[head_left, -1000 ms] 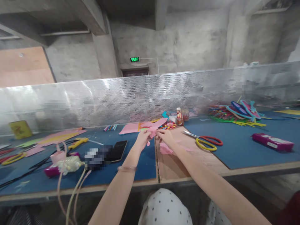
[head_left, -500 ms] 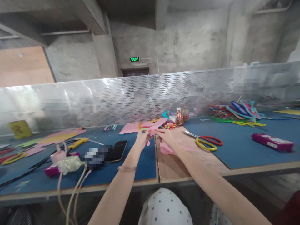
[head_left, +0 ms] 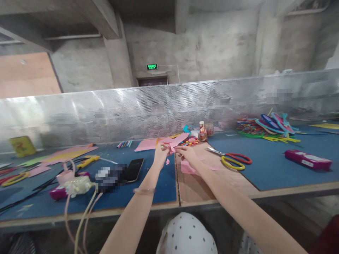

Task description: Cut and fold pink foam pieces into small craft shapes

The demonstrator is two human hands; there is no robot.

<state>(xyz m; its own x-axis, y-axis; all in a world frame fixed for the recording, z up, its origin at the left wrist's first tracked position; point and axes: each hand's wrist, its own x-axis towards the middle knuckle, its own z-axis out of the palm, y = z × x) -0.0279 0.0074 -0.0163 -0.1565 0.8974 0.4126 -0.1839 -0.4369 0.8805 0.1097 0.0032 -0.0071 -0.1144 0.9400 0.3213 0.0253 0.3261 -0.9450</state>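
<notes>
A small piece of pink paper (head_left: 172, 149) is pinched between my two hands above the middle of the table. My left hand (head_left: 161, 155) is closed on its left side. My right hand (head_left: 187, 153) grips the right edge with fingertips together. Just below the left fingers lies a small pink scrap (head_left: 167, 161). Pink paper pieces (head_left: 187, 168) rest on the brown board under my right hand. Behind the hands, larger pink sheets (head_left: 147, 145) lie on the blue mat.
Scissors (head_left: 235, 161) with red and yellow handles lie to the right, a purple box (head_left: 307, 159) farther along. A phone (head_left: 134, 170) and a corded bag (head_left: 79, 185) sit left. A small bottle (head_left: 202, 131) stands behind; a perforated metal screen (head_left: 148, 109) borders the table.
The fingers of my left hand have shifted slightly on the pink paper. My right hand stays almost in place, and the things on the table have not moved.
</notes>
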